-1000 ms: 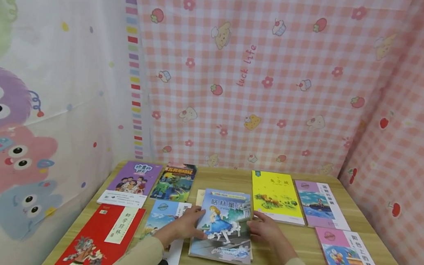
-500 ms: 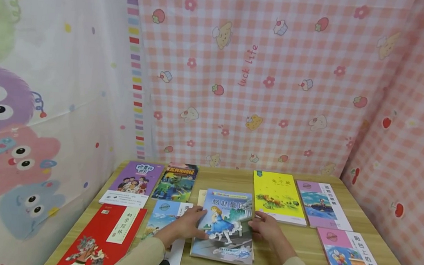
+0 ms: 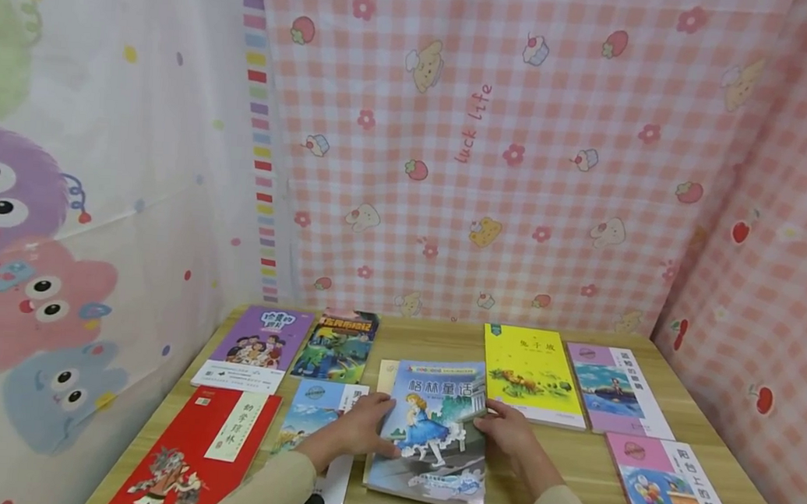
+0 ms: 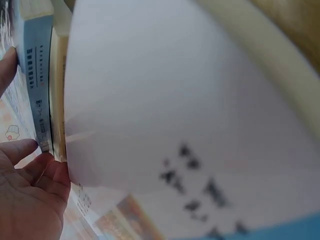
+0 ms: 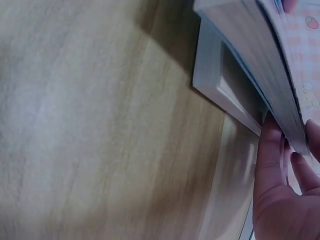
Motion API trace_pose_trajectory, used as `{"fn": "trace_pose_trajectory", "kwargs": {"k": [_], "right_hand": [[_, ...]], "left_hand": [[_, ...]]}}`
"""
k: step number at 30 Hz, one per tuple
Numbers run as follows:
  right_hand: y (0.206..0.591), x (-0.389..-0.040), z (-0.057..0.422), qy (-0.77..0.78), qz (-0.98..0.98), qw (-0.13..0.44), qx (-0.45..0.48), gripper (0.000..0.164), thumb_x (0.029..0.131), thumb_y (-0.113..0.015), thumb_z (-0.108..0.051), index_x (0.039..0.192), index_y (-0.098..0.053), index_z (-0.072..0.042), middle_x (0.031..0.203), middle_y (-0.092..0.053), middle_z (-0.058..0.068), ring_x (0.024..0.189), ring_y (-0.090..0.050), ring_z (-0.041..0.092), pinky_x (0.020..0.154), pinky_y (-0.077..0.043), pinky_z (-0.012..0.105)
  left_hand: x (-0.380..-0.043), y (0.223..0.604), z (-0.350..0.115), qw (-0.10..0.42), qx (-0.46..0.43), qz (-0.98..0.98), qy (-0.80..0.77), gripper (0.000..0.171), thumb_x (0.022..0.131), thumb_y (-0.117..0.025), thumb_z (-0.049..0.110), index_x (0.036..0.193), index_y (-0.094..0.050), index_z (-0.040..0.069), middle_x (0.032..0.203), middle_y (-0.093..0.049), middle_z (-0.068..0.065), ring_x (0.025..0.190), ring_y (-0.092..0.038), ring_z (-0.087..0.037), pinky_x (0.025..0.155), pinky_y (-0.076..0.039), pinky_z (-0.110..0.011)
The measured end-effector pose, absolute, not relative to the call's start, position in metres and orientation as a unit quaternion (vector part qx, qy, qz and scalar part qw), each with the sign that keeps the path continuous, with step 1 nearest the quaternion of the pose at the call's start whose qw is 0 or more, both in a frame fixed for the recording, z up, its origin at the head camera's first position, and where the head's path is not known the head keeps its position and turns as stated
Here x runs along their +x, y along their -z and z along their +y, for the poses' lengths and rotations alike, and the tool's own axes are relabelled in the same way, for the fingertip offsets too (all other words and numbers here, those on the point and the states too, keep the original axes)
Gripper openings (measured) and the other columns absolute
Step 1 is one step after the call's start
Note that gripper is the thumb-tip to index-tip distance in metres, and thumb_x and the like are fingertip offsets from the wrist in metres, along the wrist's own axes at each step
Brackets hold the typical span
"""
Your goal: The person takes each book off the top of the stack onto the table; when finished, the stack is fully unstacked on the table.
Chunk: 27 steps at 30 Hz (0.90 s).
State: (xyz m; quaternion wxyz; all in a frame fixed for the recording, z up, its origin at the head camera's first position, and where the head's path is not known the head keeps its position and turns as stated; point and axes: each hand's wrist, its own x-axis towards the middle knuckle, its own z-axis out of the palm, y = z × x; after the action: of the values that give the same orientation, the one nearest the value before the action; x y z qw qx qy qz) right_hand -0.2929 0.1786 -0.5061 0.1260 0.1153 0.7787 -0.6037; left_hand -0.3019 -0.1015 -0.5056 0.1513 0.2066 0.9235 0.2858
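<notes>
A storybook point(image 3: 435, 442) with a girl in a blue dress on its cover lies between my hands. My left hand point(image 3: 359, 428) holds its left side, thumb on the cover and fingers at the blue spine point(image 4: 37, 85). My right hand point(image 5: 287, 200) pinches the right edge, fingers beneath and thumb on top. A second, cream-edged book point(image 3: 385, 376) lies under it, mostly hidden. The right wrist view shows a wedge of space between the storybook and this lower book point(image 5: 207, 70), with my fingers reaching into it.
Left of my hands lie a blue-and-white book point(image 3: 308, 413), a red book point(image 3: 185, 455), a purple book point(image 3: 256, 347) and a green-toned book point(image 3: 336, 349). At right are a yellow book point(image 3: 531, 378) and two pink-and-white books point(image 3: 612, 388), the nearer one point(image 3: 671, 493) close to the table's edge.
The storybook has tilted slightly and shifted a little against the lower book, its right side raised. Both hands keep their places on it. The head view has swung slightly left.
</notes>
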Motion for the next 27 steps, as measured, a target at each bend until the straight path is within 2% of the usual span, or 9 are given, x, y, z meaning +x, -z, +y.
{"fn": "trace_pose_trajectory", "kwargs": {"k": [4, 9, 12, 18, 22, 27], "right_hand": [[0.506, -0.293, 0.182, 0.618, 0.768, 0.125, 0.112, 0.054, 0.098, -0.057, -0.007, 0.148, -0.040, 0.004, 0.132, -0.056, 0.028, 0.105, -0.063, 0.032, 0.088, -0.052, 0.049], [0.504, -0.291, 0.194, 0.644, 0.749, 0.121, 0.102, 0.054, 0.099, -0.053, -0.005, 0.150, -0.037, 0.003, 0.130, -0.058, 0.027, 0.104, -0.064, 0.032, 0.090, -0.051, 0.051], [0.502, -0.288, 0.203, 0.657, 0.738, 0.122, 0.095, 0.058, 0.098, -0.052, -0.003, 0.152, -0.031, 0.003, 0.131, -0.056, 0.031, 0.105, -0.064, 0.034, 0.090, -0.052, 0.052], [0.497, -0.281, 0.226, 0.668, 0.728, 0.130, 0.084, 0.061, 0.098, -0.054, -0.003, 0.154, -0.028, 0.000, 0.134, -0.054, 0.030, 0.103, -0.065, 0.031, 0.089, -0.053, 0.050], [0.493, -0.277, 0.242, 0.669, 0.727, 0.136, 0.074, 0.063, 0.098, -0.056, -0.004, 0.154, -0.028, -0.001, 0.131, -0.057, 0.027, 0.095, -0.066, 0.026, 0.083, -0.055, 0.046], [0.492, -0.271, 0.262, 0.683, 0.711, 0.165, 0.031, 0.067, 0.099, -0.054, -0.005, 0.156, -0.020, 0.001, 0.132, -0.057, 0.026, 0.096, -0.067, 0.027, 0.081, -0.056, 0.045]], "left_hand": [[-0.301, 0.503, -0.105, 0.138, 0.224, 0.923, -0.282, 0.082, 0.088, -0.076, 0.038, 0.150, -0.039, -0.002, 0.154, -0.032, -0.022, 0.143, -0.025, -0.043, 0.111, -0.027, -0.059], [-0.302, 0.502, -0.111, 0.114, 0.233, 0.927, -0.270, 0.071, 0.094, -0.069, 0.035, 0.149, -0.041, -0.001, 0.155, -0.030, -0.024, 0.143, -0.022, -0.045, 0.112, -0.020, -0.064], [-0.302, 0.501, -0.113, 0.114, 0.228, 0.935, -0.246, 0.076, 0.091, -0.072, 0.038, 0.150, -0.040, 0.000, 0.157, -0.026, -0.025, 0.145, -0.019, -0.045, 0.112, -0.017, -0.063], [-0.304, 0.501, -0.112, 0.158, 0.198, 0.947, -0.197, 0.094, 0.080, -0.078, 0.052, 0.153, -0.038, 0.006, 0.160, -0.021, -0.023, 0.148, -0.012, -0.042, 0.115, -0.013, -0.061], [-0.304, 0.504, -0.110, 0.158, 0.191, 0.953, -0.174, 0.096, 0.080, -0.077, 0.055, 0.154, -0.037, 0.008, 0.161, -0.021, -0.021, 0.149, -0.011, -0.040, 0.117, -0.012, -0.058], [-0.303, 0.501, -0.106, 0.151, 0.192, 0.954, -0.174, 0.095, 0.079, -0.080, 0.051, 0.152, -0.039, 0.006, 0.159, -0.023, -0.022, 0.147, -0.013, -0.042, 0.116, -0.013, -0.059]]}}
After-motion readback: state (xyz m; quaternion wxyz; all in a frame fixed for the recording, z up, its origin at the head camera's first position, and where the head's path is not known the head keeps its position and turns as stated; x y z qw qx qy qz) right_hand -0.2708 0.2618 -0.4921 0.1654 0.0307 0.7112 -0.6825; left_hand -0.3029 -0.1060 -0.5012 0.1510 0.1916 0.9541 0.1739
